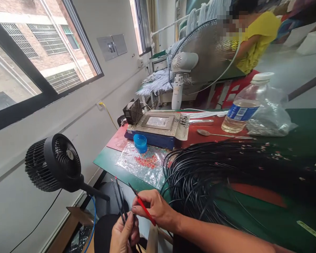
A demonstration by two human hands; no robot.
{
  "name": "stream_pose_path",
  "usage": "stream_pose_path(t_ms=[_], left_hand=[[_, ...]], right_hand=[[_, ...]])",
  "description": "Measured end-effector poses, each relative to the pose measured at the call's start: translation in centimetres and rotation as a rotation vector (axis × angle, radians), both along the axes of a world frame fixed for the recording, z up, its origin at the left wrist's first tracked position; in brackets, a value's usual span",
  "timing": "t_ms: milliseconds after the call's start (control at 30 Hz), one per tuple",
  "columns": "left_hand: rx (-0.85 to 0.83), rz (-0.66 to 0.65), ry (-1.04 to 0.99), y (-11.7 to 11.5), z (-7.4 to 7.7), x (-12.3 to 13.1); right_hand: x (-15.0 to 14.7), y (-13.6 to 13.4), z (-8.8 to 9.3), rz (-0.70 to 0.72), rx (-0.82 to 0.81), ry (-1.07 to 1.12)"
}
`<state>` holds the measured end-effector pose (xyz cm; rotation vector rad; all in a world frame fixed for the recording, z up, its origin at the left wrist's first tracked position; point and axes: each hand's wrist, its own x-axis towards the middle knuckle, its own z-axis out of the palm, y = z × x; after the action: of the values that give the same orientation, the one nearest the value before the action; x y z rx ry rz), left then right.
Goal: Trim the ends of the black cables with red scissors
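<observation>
My left hand [125, 232] is closed around several thin black cables [119, 200]; their stripped ends point up, and one shows a red tip. My right hand [158, 209] is closed on red tweezers [144, 209] with dark tips angled up and left. Its fingertips meet the left thumb near the cables, and whether they also pinch a cable is hidden. Beyond my hands, tiny red and yellow pieces [147, 161] lie scattered on a clear plastic bag [127, 161]. A small blue cup [140, 143] stands at the bag's far edge.
A large bundle of black cables [189, 172] spreads over the green table [302, 131]. Behind the cup sits a solder pot [158, 123] with a small fan [133, 111]. A spoon [221, 134] and bottle [239, 109] lie right. A black fan [58, 161] stands left; a person [260, 38] sits beyond.
</observation>
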<state>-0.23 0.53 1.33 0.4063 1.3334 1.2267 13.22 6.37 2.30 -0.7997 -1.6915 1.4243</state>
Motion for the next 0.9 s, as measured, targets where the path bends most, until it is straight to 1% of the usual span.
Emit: stream_pose_path(t_ms=[100, 200, 267, 367, 533, 667, 767, 900], left_hand=[[0.004, 0.129, 0.028, 0.0, -0.1, -0.9], [0.041, 0.233, 0.049, 0.0, 0.3, -1.7], [0.068, 0.272, 0.067, 0.0, 0.5, -2.1], [0.088, 0.288, 0.101, 0.0, 0.6, -2.3], [0.063, 0.265, 0.162, 0.0, 0.0, -2.1], [0.037, 0.296, 0.284, 0.0, -0.2, -2.1], [0.033, 0.321, 0.370, -0.1, -0.2, -2.1], [0.035, 0.286, 0.386, 0.0, -0.2, -2.1]], right_hand=[[0.1, 0.3, 0.1, 0.043, 0.051, -0.163], [0.1, 0.4, 0.3, 0.117, 0.105, -0.351], [0.1, 0.3, 0.3, 0.166, 0.134, -0.475], [0.0, 0.1, 0.1, 0.208, 0.153, -0.605], [0.0, 0.0, -0.5, 0.243, 0.189, -0.603], [0.0, 0.1, -0.5, 0.238, 0.189, -0.597], [0.0, 0.1, -0.4, 0.236, 0.158, -0.589], [-0.1, 0.0, -0.5, 0.201, 0.168, -0.602]])
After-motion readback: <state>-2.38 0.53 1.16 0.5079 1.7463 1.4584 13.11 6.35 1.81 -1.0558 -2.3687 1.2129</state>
